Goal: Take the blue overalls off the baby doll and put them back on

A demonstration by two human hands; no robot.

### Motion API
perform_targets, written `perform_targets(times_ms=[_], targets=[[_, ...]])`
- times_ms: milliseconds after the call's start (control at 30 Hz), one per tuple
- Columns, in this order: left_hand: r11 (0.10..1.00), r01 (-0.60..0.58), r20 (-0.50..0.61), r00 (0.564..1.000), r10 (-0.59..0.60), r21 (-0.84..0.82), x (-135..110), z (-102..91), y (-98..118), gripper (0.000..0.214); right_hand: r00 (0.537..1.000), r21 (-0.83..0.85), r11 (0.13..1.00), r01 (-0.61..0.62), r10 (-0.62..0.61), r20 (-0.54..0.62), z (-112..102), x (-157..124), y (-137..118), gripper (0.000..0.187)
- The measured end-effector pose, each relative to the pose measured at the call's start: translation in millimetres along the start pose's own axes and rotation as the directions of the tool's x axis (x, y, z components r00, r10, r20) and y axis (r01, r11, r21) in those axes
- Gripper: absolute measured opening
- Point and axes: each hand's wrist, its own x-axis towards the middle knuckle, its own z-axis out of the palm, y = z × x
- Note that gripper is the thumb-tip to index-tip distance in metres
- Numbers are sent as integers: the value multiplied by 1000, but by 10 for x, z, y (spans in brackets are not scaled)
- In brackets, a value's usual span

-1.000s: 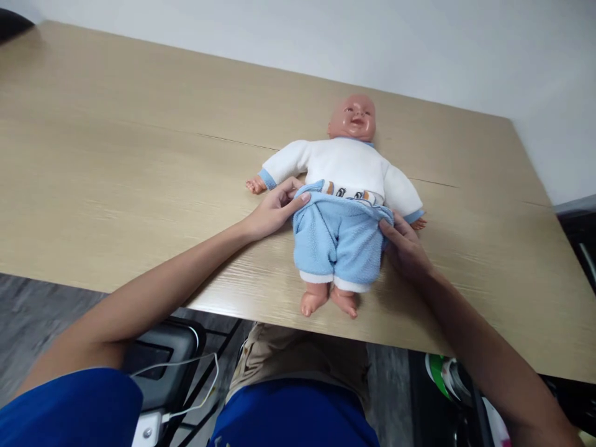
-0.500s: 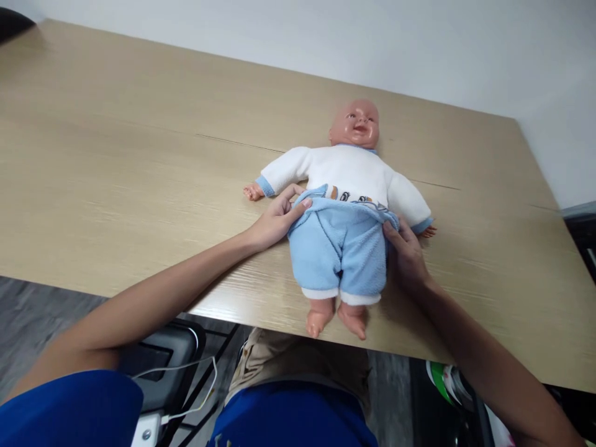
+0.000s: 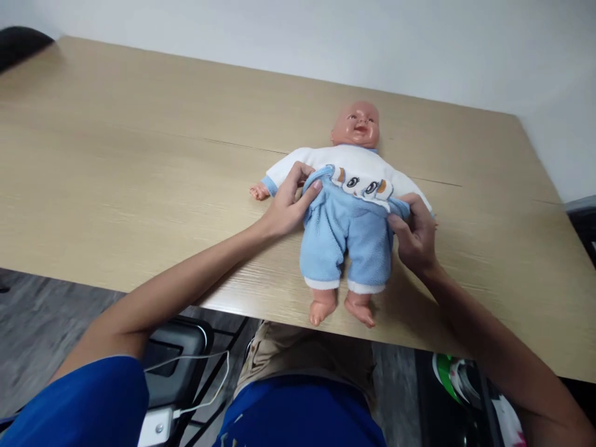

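Seeming soft, pants (image 3: 348,225) right of centre are pinched by left hand (image 3: 291,205) and right hand (image 3: 416,237) at the waist, best hold.

A wood-grain table (image 3: 162,155) is carrying a doll (image 3: 356,214); it is lying on its back, feet (image 3: 323,307) beside the near edge.

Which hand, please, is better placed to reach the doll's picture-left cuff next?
Probably the left hand: it holds the trousers near that cuff; the right hand is across the doll.
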Motion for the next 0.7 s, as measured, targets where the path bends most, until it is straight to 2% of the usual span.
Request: perform_targets(times_ms=[100, 200, 300, 400, 533, 633, 700], targets=[[997, 59, 25, 998, -58, -49, 223, 32, -154, 71, 1000, -23, 1000, 9, -9, -22, 42, 261, 87, 42], [982, 160, 76, 985, -153, -104, 350, 20, -308, 80, 993, 52, 992, -111, 113, -39, 93, 418, 304, 44], [979, 198, 159, 969, -187, -55, 354, -63, -362, 76, 967, 120, 960, -252, 255, -14, 122, 412, 545, 54], [981, 196, 227, 955, -190, -3, 324, -186, -315, 66, 946, 157, 935, -317, 324, -20, 107, 354, 664, 60], [964, 264, 335, 911, -242, -21, 327, -303, -259, 57, 923, 260, 888, -380, 384, 40, 65, 320, 580, 63], [886, 416, 326, 883, -338, -206, 330, -284, -301, 58, 890, 321, 830, -456, 424, 167, 92, 290, 456, 65], [826, 464, 292, 878, -380, -320, 323, -237, -351, 60, 880, 315, 823, -473, 423, 216, 135, 273, 401, 68]])
